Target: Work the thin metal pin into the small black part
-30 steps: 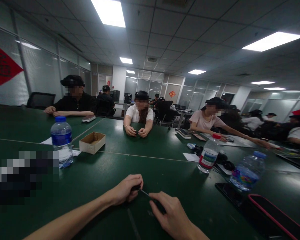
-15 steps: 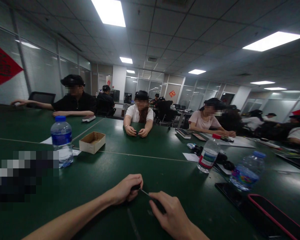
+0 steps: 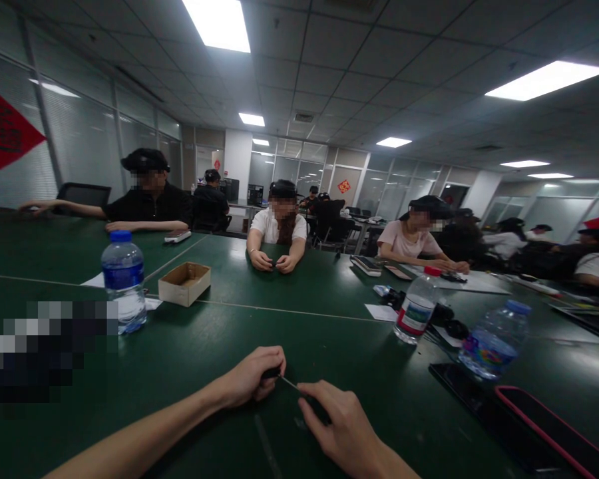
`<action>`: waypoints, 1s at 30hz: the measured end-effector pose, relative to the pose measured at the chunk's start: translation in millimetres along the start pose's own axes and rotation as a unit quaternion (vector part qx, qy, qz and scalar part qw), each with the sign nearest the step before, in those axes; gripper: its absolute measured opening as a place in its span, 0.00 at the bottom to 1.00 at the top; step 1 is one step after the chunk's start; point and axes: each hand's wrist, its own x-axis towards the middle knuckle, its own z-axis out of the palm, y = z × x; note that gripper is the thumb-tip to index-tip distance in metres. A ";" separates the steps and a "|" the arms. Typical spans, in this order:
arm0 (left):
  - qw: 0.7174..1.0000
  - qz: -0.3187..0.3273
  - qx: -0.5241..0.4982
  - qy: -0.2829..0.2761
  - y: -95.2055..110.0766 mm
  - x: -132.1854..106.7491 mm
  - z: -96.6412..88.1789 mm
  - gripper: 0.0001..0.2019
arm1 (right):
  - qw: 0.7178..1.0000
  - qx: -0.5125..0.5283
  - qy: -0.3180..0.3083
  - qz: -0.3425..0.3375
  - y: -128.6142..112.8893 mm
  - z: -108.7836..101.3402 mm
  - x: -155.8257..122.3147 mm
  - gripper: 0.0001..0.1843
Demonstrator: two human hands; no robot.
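Observation:
My left hand (image 3: 259, 374) is closed around a small black object (image 3: 270, 374), mostly hidden by the fingers, so its kind does not show. In my right hand (image 3: 344, 426) is a screwdriver (image 3: 321, 410) with a dark handle, its thin metal shaft pointing left. The shaft's tip meets the black object at my left fingers. My right thumb and forefinger lie along the handle. Both hands are just above the green table (image 3: 190, 426), close to each other.
An open cardboard box (image 3: 180, 294) and a blue-capped water bottle (image 3: 124, 283) stand ahead on the left. To the right are a red-capped bottle (image 3: 417, 309), another blue-capped bottle (image 3: 494, 342) and a red-edged phone (image 3: 554, 426). Across the table sits a person in white (image 3: 279, 229).

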 end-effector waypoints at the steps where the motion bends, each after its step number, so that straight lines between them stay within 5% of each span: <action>1: 1.000 0.000 0.000 0.000 0.0 0.0 0.0 0.12 | 1.000 0.001 0.002 -0.001 -0.2 -0.4 0.1 0.13; 30: 1.000 -0.004 0.003 0.002 3.1 -1.3 2.2 0.13 | 1.000 0.002 0.005 -0.001 -2.7 -1.6 1.2 0.12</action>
